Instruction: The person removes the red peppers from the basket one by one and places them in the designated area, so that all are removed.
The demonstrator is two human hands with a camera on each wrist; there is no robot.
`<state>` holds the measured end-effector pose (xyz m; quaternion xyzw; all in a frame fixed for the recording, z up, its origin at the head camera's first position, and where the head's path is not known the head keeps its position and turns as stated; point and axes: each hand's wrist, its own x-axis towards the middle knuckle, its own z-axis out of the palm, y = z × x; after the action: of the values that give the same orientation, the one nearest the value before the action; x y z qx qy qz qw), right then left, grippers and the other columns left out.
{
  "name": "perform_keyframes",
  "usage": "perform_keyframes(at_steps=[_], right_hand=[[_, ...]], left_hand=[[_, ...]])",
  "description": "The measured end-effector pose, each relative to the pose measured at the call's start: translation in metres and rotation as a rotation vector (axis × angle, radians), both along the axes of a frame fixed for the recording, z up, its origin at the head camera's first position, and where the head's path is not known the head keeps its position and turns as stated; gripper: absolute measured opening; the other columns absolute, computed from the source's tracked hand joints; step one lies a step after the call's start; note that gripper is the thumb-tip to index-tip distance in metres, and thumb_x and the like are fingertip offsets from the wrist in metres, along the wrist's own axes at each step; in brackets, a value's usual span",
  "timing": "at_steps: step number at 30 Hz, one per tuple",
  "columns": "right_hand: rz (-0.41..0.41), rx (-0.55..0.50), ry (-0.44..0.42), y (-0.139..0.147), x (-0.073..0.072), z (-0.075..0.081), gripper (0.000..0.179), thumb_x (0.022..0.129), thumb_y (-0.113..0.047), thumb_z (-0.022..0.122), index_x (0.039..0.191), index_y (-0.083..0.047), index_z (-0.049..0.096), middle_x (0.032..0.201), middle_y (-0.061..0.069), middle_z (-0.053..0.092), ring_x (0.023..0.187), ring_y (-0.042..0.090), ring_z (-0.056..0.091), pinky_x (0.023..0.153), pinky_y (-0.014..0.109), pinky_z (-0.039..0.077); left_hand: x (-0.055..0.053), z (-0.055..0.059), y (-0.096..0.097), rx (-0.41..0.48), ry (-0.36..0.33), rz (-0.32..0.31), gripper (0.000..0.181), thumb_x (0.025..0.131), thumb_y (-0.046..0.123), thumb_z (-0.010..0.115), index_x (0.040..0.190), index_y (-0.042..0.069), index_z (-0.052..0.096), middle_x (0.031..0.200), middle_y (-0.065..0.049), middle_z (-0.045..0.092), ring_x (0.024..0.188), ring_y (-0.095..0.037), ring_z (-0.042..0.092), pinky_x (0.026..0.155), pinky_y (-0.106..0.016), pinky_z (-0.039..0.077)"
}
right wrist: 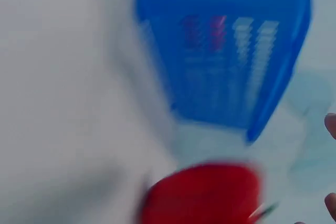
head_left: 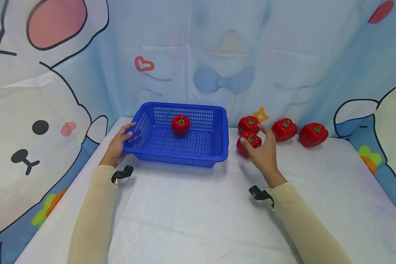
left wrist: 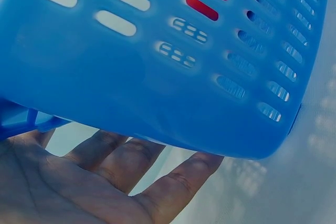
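Observation:
A blue plastic basket (head_left: 171,156) with slotted walls stands at the back of the table, one red bell pepper (head_left: 180,125) inside it. At its left end my left hand (head_left: 117,146) holds the rim; the left wrist view shows the palm, with fingertips hidden behind the basket edge (left wrist: 142,98). My right hand (head_left: 264,154) is over a red bell pepper (head_left: 248,145) to the right of the basket, thumb and fingers spread apart. In the right wrist view that pepper (right wrist: 205,195) is blurred, and the visible fingertips (right wrist: 331,203) are apart from it.
Just behind that pepper sits another red bell pepper (head_left: 248,124). Two more, a middle pepper (head_left: 284,130) and a rightmost pepper (head_left: 313,135), lie along the table's back edge. A white cloth (head_left: 191,209) covers the table, and a printed curtain (head_left: 171,36) hangs behind.

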<state>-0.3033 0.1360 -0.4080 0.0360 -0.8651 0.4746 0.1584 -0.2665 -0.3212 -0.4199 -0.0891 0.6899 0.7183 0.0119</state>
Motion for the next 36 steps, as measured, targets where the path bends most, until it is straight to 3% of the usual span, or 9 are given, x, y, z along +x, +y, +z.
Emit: perform_keyframes(at_steps=[4, 8, 13, 16, 20, 25, 28, 33, 36], right_hand=[[0.139, 0.04, 0.038, -0.029, 0.009, 0.03, 0.083, 0.085, -0.028, 0.075, 0.151, -0.009, 0.029, 0.155, 0.016, 0.034, 0.146, 0.034, 0.029, 0.112, 0.06, 0.035], [0.273, 0.08, -0.071, -0.067, 0.007, 0.058, 0.088, 0.085, -0.035, 0.075, 0.154, -0.016, 0.024, 0.159, 0.013, 0.03, 0.147, 0.035, 0.028, 0.114, 0.061, 0.03], [0.43, 0.075, -0.259, -0.111, -0.014, 0.083, 0.093, 0.083, -0.037, 0.077, 0.156, -0.022, 0.02, 0.161, 0.011, 0.028, 0.147, 0.035, 0.029, 0.113, 0.058, 0.034], [0.463, 0.063, -0.375, -0.133, -0.034, 0.088, 0.094, 0.083, -0.036, 0.077, 0.156, -0.022, 0.02, 0.16, 0.012, 0.029, 0.145, 0.034, 0.032, 0.112, 0.054, 0.038], [0.441, 0.046, -0.452, -0.16, -0.059, 0.083, 0.093, 0.082, -0.032, 0.079, 0.155, -0.017, 0.023, 0.159, 0.013, 0.03, 0.144, 0.033, 0.034, 0.114, 0.051, 0.037], [0.389, 0.032, -0.461, -0.186, -0.082, 0.059, 0.089, 0.083, -0.025, 0.08, 0.154, -0.014, 0.027, 0.158, 0.013, 0.031, 0.144, 0.034, 0.034, 0.114, 0.049, 0.037], [0.354, 0.058, -0.468, -0.195, -0.087, 0.045, 0.088, 0.083, -0.023, 0.079, 0.153, -0.012, 0.028, 0.157, 0.014, 0.034, 0.143, 0.034, 0.036, 0.113, 0.048, 0.039], [0.305, 0.152, -0.45, -0.205, -0.091, 0.031, 0.088, 0.082, -0.025, 0.08, 0.152, -0.01, 0.028, 0.153, 0.018, 0.038, 0.141, 0.036, 0.039, 0.112, 0.049, 0.04], [0.298, 0.162, -0.427, -0.209, -0.096, 0.026, 0.087, 0.082, -0.024, 0.08, 0.152, -0.009, 0.029, 0.152, 0.019, 0.04, 0.14, 0.036, 0.04, 0.112, 0.05, 0.039]], left_hand=[[-0.001, 0.0, 0.0, 0.01, 0.003, -0.002, 0.041, 0.106, 0.031, 0.036, 0.145, 0.043, 0.041, 0.162, -0.009, 0.021, 0.135, -0.034, 0.037, 0.077, -0.026, 0.055], [0.0, 0.001, -0.001, 0.016, 0.012, -0.008, 0.042, 0.107, 0.031, 0.036, 0.146, 0.042, 0.04, 0.162, -0.01, 0.02, 0.135, -0.035, 0.036, 0.077, -0.026, 0.055], [-0.001, 0.0, -0.003, 0.015, 0.021, -0.017, 0.042, 0.107, 0.031, 0.035, 0.147, 0.041, 0.039, 0.162, -0.011, 0.018, 0.135, -0.036, 0.035, 0.078, -0.027, 0.054], [-0.002, -0.001, -0.003, 0.016, 0.016, -0.014, 0.041, 0.107, 0.03, 0.035, 0.147, 0.041, 0.04, 0.162, -0.01, 0.019, 0.135, -0.036, 0.036, 0.079, -0.028, 0.054], [-0.003, -0.001, -0.003, 0.009, 0.013, -0.011, 0.042, 0.107, 0.03, 0.035, 0.147, 0.041, 0.039, 0.163, -0.009, 0.019, 0.138, -0.037, 0.035, 0.089, -0.038, 0.052], [-0.003, -0.003, -0.002, 0.014, 0.015, -0.011, 0.042, 0.107, 0.029, 0.035, 0.148, 0.04, 0.039, 0.164, -0.008, 0.016, 0.141, -0.039, 0.032, 0.106, -0.053, 0.043], [-0.003, -0.005, -0.001, 0.01, 0.016, -0.008, 0.042, 0.107, 0.029, 0.035, 0.148, 0.04, 0.039, 0.163, -0.009, 0.017, 0.14, -0.039, 0.033, 0.106, -0.052, 0.043], [-0.004, -0.006, -0.001, 0.004, 0.021, -0.005, 0.042, 0.107, 0.028, 0.036, 0.147, 0.04, 0.04, 0.161, -0.01, 0.023, 0.137, -0.038, 0.038, 0.091, -0.039, 0.052], [-0.006, -0.005, -0.003, 0.003, 0.024, 0.001, 0.041, 0.107, 0.029, 0.036, 0.146, 0.041, 0.041, 0.162, -0.008, 0.02, 0.138, -0.038, 0.036, 0.1, -0.047, 0.048]])
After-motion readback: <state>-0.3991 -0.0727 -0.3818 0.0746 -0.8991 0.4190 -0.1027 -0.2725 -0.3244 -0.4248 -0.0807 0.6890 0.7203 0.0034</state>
